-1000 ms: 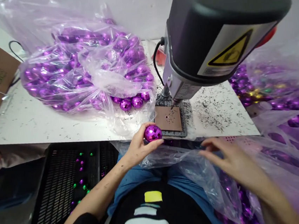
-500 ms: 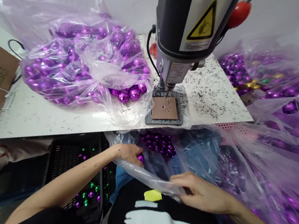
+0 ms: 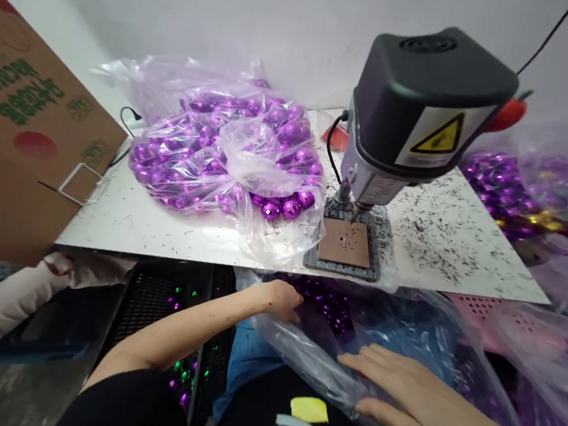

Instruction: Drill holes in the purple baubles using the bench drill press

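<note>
By the white table's (image 3: 170, 234) front edge, your left hand (image 3: 283, 300) curls, contents hidden; under your loose-fingered right hand (image 3: 405, 382), the clear plastic bag (image 3: 305, 351) could sag, spilling shiny purple balls (image 3: 334, 310).

Lap bag (image 3: 297, 347) is clr, balls (image 3: 338, 315) purp., drill head (image 3: 431, 68) blk, plate (image 3: 338, 249) brn.

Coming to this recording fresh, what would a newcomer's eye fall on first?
Probably the big black machine with its yellow warning triangle, on the right half of the white table. Next, the shiny purple balls in a see-through bag left of it. Below the table's near edge, the left hand is at the mouth of a clear bag, with the right hand at its edge.
</note>
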Motion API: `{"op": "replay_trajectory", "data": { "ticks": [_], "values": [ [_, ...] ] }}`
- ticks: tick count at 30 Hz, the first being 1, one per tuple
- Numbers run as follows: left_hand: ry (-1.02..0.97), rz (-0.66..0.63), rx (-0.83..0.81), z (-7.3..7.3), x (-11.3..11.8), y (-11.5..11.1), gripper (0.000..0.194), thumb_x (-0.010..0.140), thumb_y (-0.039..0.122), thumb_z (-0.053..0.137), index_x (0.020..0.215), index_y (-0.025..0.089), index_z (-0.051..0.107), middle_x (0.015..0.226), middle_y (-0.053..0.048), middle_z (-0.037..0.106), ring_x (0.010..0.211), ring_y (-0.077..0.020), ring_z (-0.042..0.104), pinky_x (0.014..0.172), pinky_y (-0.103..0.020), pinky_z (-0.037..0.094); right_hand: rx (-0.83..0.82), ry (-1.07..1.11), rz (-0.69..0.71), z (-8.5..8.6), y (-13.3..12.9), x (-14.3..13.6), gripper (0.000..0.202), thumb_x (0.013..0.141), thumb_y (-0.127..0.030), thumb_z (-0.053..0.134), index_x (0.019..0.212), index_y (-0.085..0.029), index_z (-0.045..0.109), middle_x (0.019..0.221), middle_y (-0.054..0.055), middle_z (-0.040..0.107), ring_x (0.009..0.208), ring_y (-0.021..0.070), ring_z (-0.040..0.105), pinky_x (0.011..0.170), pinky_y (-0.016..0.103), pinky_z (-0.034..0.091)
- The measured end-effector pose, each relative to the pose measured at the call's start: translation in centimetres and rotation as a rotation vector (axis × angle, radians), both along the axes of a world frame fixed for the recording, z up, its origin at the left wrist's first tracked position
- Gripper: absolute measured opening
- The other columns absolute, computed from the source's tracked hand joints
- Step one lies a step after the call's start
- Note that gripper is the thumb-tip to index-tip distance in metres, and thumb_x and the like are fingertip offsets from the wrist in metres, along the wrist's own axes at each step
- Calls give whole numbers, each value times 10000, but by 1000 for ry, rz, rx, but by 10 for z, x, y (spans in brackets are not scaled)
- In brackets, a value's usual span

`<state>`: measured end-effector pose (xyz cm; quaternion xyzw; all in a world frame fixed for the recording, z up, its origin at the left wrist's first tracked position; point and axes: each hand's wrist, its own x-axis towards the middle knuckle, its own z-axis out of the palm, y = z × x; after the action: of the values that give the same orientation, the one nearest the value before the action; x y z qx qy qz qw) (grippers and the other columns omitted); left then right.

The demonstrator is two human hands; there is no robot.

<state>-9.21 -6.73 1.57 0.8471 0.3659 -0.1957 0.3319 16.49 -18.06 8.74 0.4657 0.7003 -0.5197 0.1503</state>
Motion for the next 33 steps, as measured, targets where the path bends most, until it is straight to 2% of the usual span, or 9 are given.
{"op": "replay_trajectory", "data": {
  "ticks": [3, 5, 8, 11, 16, 20, 24, 27, 33],
  "values": [
    [-254, 49, -43, 40, -24, 22, 229, 923, 363, 600, 1100, 247, 689, 959, -13, 748, 847, -172, 700, 740, -250, 503, -25, -46, -37, -6, 7, 12, 685, 851, -788, 302, 1453, -464, 350, 1566, -71, 297, 1497, 228, 263, 1298, 469, 206],
    [-419, 235, 144, 57, -29, 45, 237, 982, 333, 499, 1121, 233, 664, 1013, -23, 728, 886, -162, 678, 768, -255, 493, 5, -26, -38, -2, 15, 7, 678, 854, -784, 307, 1451, -467, 352, 1558, -71, 315, 1486, 221, 288, 1294, 469, 225],
    [-328, 490, 643, 54, -20, 83, 261, 946, 241, 543, 1182, 169, 627, 1162, -122, 666, 1062, -254, 620, 888, -359, 469, 84, 48, 3, 12, 29, -13, 650, 876, -747, 320, 1432, -423, 412, 1513, -32, 395, 1446, 220, 360, 1277, 487, 259],
    [-174, 539, 852, 33, -7, 111, 404, 881, 216, 633, 1271, 131, 574, 1214, -185, 621, 1173, -342, 546, 989, -476, 408, 162, 92, 41, 22, 36, -28, 594, 911, -676, 334, 1407, -374, 463, 1462, 0, 462, 1403, 217, 419, 1255, 495, 300],
    [-558, 702, 623, 30, -16, 105, 451, 819, 322, 731, 1229, 195, 591, 1192, -125, 604, 1094, -287, 590, 951, -429, 450, 127, 35, -5, 19, 37, -9, 619, 898, -707, 330, 1428, -403, 427, 1493, -25, 431, 1443, 221, 373, 1266, 507, 274],
    [-1061, 905, -102, 54, -25, 65, 534, 824, 443, 716, 1293, 268, 530, 1086, -59, 619, 825, -168, 634, 674, -266, 474, 112, 7, -114, 21, 48, 17, 663, 874, -752, 320, 1434, -412, 417, 1497, -18, 425, 1412, 220, 410, 1246, 485, 314],
    [-1241, 870, -563, 60, -4, 31, 557, 884, 531, 608, 1376, 294, 500, 1146, -89, 620, 899, -181, 617, 651, -247, 456, 186, 33, -220, 32, 67, 20, 673, 881, -740, 325, 1438, -376, 426, 1432, 32, 488, 1291, 199, 514, 1170, 430, 414],
    [-1108, 876, -519, 50, 17, 27, 521, 935, 536, 509, 1395, 292, 497, 1133, -83, 636, 908, -190, 606, 668, -271, 467, 239, 77, -218, 34, 73, 16, 642, 891, -713, 348, 1422, -367, 450, 1375, 43, 531, 1204, 175, 560, 1101, 383, 467],
    [-876, 873, 13, 32, 36, 47, 511, 872, 508, 622, 1267, 205, 505, 1099, -44, 649, 926, -184, 616, 768, -294, 502, 258, 121, -234, 23, 69, 23, 629, 910, -668, 367, 1413, -307, 480, 1247, 74, 603, 1074, 151, 598, 993, 327, 514]
  ]
}}
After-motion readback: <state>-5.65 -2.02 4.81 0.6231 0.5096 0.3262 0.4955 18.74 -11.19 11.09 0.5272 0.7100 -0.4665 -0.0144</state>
